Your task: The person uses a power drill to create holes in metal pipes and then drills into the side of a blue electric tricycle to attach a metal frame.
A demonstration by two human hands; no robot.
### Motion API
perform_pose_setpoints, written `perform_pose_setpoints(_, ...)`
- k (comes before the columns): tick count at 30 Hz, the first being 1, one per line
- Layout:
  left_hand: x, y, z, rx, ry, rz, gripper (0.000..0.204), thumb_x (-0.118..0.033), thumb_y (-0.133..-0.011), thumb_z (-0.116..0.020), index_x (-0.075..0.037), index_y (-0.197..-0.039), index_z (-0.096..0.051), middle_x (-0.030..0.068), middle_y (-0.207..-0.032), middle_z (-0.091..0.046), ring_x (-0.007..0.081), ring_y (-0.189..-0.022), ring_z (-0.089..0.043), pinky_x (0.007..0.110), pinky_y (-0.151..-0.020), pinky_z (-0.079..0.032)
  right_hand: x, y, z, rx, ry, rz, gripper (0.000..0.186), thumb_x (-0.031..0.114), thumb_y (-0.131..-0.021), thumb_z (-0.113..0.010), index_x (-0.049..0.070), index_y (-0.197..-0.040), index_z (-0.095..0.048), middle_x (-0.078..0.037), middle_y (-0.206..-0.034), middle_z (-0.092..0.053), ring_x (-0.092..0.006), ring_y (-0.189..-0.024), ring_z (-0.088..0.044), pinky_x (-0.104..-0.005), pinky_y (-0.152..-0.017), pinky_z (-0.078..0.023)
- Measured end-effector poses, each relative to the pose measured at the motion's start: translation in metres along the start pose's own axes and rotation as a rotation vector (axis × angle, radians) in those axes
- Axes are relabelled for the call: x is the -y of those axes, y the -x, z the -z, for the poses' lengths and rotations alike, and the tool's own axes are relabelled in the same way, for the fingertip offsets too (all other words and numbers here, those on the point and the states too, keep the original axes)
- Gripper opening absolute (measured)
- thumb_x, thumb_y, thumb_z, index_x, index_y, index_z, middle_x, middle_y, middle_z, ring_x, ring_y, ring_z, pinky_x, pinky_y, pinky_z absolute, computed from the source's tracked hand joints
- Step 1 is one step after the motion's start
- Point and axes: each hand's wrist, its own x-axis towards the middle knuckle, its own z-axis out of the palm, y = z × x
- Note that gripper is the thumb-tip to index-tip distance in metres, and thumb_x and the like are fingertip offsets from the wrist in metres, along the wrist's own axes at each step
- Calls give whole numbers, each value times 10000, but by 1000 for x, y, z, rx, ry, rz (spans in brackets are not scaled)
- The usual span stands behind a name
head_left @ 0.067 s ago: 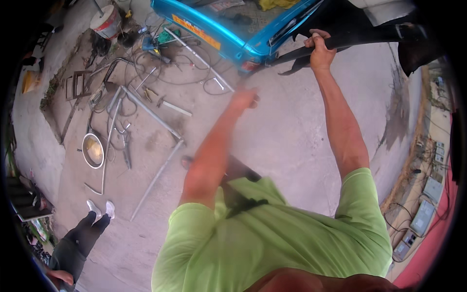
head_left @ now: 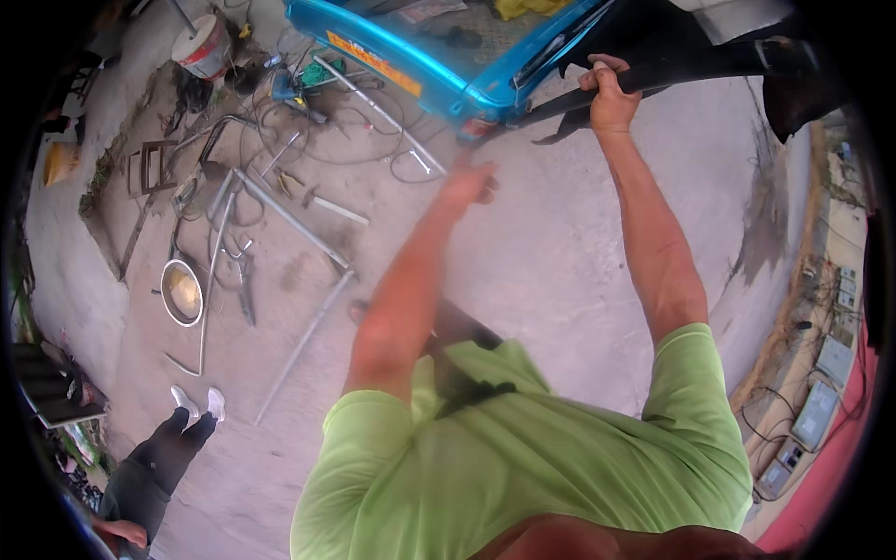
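My right hand (head_left: 614,101) is closed around a long black curved piece (head_left: 695,73), which looks like rigid trim or a folded cover. It stretches from the corner of a blue metal cargo bed (head_left: 448,75) to a dark mass at the upper right. My left hand (head_left: 473,183) hangs over the concrete below that corner, close to the end of a grey metal tube (head_left: 378,110). It is smeared by motion, and whether its fingers hold anything does not show. A red tail lamp (head_left: 480,127) sits on the bed's corner.
Left of me lie a bent metal tube frame (head_left: 303,229), a hammer (head_left: 338,207), pliers (head_left: 289,182) and cables. A round pan (head_left: 181,293) and a bucket (head_left: 202,51) stand there too. A person (head_left: 154,467) is at the lower left. Electrical boxes (head_left: 814,411) line the right edge.
The view has shifted very slightly, with the floor items at left a little lower. My right hand keeps its grip on the black piece; my left hand stays near the same spot.
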Motion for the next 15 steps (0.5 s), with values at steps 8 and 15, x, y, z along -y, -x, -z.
perform_pose_setpoints(8, 247, 187, 177, -512, -212, 454, 450, -231, -925, -680, -31, -1304, -543, 111, -840, -656, 186, -610, -622, 320, -516, -506, 5, 3, -9, -10, -42, -15, 157, -21, -901, -588, -61, -1034, -662, -44, -693, -618, -120, -642, -598, -263, -670, -518)
perform_pose_setpoints(15, 347, 445, 250, -850, -41, 958, 271, -259, -961, -611, -88, -754, -577, 78, -581, -526, 229, -425, -519, 392, -365, -365, 9, 7, -12, -31, 28, -10, 159, -17, -907, -582, -43, -1037, -668, -35, -696, -622, -117, -646, -603, -288, -734, -541)
